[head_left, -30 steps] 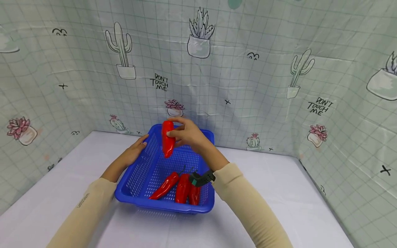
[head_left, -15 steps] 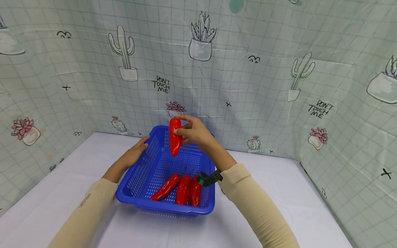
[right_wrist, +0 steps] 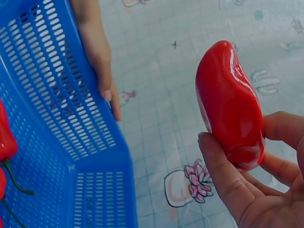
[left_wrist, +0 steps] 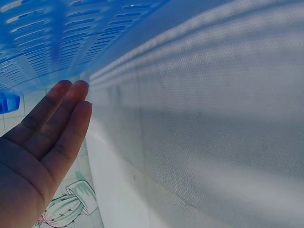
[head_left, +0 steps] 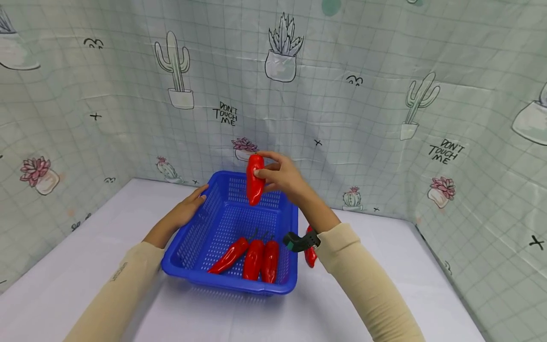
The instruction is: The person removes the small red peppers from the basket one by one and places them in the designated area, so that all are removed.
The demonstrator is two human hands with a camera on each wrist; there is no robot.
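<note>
My right hand (head_left: 285,176) pinches a glossy red chili pepper (head_left: 255,180) between thumb and fingers, holding it up over the far part of a blue perforated basket (head_left: 231,284). In the right wrist view, this held pepper (right_wrist: 230,107) stands nearly upright, with its lower end among the fingers. My left hand (head_left: 188,209) rests at the basket's left rim. The left wrist view has its fingers (left_wrist: 64,135) fairly straight beside the slotted outer wall. Inside the basket, several red chili peppers (head_left: 253,260) with dark stems lie near the front.
Another red pepper (head_left: 310,255) lies on the white tabletop (head_left: 376,270) right of the basket, partly covered by the right wrist with its dark band (head_left: 301,241). A grid-patterned curtain (head_left: 325,109) with cactus prints hangs behind the table.
My right hand has moved right and slightly up with the pepper. The pepper on the table has come into sight beside the wrist. My left hand has stayed at the rim.
</note>
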